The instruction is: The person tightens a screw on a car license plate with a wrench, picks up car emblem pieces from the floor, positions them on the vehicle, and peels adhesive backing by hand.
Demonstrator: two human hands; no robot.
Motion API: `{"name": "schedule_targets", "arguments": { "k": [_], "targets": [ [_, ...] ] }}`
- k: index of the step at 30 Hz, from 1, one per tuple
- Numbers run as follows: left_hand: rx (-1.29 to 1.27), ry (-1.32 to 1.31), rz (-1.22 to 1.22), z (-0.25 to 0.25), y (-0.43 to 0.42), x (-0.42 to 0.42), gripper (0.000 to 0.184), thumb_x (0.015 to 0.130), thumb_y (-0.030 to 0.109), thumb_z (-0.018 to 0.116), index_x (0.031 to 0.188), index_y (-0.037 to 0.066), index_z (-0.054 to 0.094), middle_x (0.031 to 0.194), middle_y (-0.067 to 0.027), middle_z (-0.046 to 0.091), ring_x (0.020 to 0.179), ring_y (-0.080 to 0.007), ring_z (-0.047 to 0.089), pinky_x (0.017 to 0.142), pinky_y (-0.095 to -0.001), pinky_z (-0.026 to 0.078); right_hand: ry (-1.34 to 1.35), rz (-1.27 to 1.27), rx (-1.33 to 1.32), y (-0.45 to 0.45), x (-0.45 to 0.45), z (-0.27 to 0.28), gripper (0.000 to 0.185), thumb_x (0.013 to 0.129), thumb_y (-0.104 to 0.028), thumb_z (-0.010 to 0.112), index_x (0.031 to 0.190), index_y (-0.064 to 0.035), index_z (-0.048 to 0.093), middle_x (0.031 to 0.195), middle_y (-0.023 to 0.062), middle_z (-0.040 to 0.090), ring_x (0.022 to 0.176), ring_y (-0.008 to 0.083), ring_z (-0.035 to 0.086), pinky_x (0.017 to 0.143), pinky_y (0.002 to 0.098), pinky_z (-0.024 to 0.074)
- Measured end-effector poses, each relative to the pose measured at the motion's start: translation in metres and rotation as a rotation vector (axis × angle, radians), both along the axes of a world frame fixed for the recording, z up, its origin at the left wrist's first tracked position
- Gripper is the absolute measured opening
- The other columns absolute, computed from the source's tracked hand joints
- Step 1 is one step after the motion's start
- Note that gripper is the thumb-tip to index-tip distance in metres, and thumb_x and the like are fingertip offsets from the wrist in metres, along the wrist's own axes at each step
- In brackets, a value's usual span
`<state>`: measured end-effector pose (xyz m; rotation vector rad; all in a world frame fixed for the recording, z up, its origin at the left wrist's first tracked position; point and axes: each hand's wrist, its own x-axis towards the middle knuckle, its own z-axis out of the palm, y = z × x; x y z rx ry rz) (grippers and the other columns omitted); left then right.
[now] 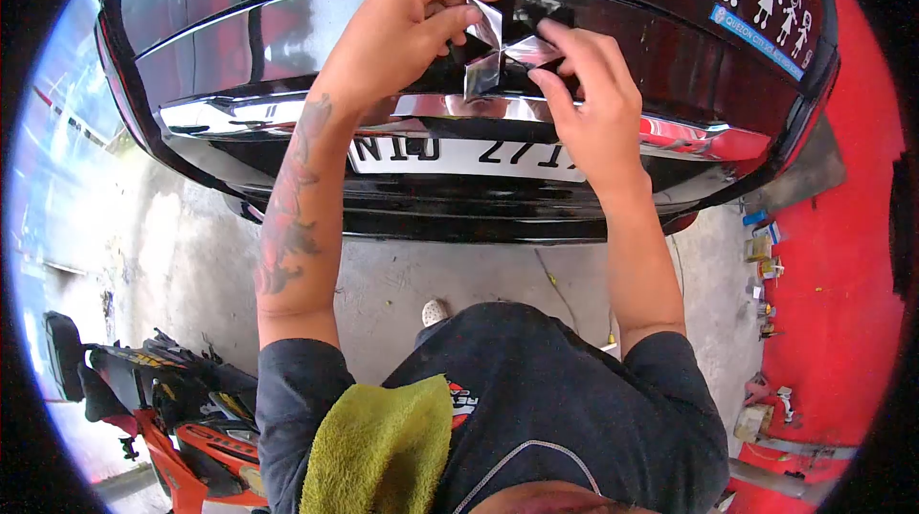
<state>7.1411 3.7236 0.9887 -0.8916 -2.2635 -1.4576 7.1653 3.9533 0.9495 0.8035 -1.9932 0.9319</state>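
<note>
chrome emblem (501, 52), three-lobed: located at the rear panel of the black car (641, 55), above the chrome trim strip (450, 106) and number plate (459, 156). whether its back touches the paint cannot be told. left hand (397, 35): grip closed, thumb and finger pinching the upper lobe. right hand (601, 98): thumb and finger straddle the right lobe; firm contact cannot be confirmed.

handling, as judged: support opposite lobes evenly, touch edges rather than polished faces, sight the alignment against the trim strip, avoid twisting or dragging across paint.

containers: apparent small boxes (759, 249) on the floor at right; contents not determinable.
</note>
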Motion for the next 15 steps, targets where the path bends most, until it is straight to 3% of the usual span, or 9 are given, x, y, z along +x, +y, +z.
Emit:
{"name": "schedule_targets", "arguments": {
  "k": [1, 4, 11, 15],
  "targets": [
    [-0.005, 0.008, -0.045, 0.003, 0.001, -0.004, 0.028, 0.096, 0.009, 0.063, 0.123, 0.003, 0.064, 0.092, -0.0016, 0.068, 0.078, -0.0064, 0.06, 0.07, -0.0225, 0.051, 0.12, -0.032, 0.12, 0.002, -0.004, 0.001, 0.052, 0.078, -0.004, 0.078, 0.127, -0.0061, 0.06, 0.1, 0.0128, 0.064, 0.083, 0.0275, 0.066, 0.071, 0.0356, 0.0546],
    [0.065, -0.057, -0.06, 0.007, 0.003, -0.012, 0.031, 0.095, 0.007, 0.064, 0.124, 0.002, 0.057, 0.094, -0.0031, 0.067, 0.078, -0.0078, 0.062, 0.068, -0.023, 0.051, 0.051, -0.014, 0.076, -0.002, -0.003, 0.002, 0.041, 0.078, -0.004, 0.077, 0.118, -0.006, 0.066, 0.1, 0.0121, 0.063, 0.084, 0.0307, 0.066, 0.074, 0.0377, 0.0547],
    [0.06, -0.126, 0.001, 0.008, 0.005, -0.016, 0.031, 0.093, 0.006, 0.066, 0.122, 0.002, 0.056, 0.094, -0.0042, 0.069, 0.081, -0.0084, 0.064, 0.065, -0.0231, 0.051, 0.107, -0.019, 0.206, -0.006, -0.01, -0.003, 0.037, 0.079, -0.008, 0.076, 0.115, -0.0066, 0.066, 0.092, 0.0108, 0.06, 0.079, 0.031, 0.064, 0.071, 0.0396, 0.0549],
    [0.054, 0.128, 0.202, 0.001, 0.01, -0.003, 0.033, 0.089, 0.008, 0.07, 0.12, 0.004, 0.061, 0.093, -0.0057, 0.069, 0.079, -0.0123, 0.064, 0.066, -0.0251, 0.051, 0.097, -0.062, 0.193, -0.009, -0.011, -0.006, 0.033, 0.079, -0.009, 0.076, 0.111, -0.0062, 0.066, 0.091, 0.0107, 0.059, 0.08, 0.0319, 0.064, 0.07, 0.0404, 0.0549]
  ]
}}
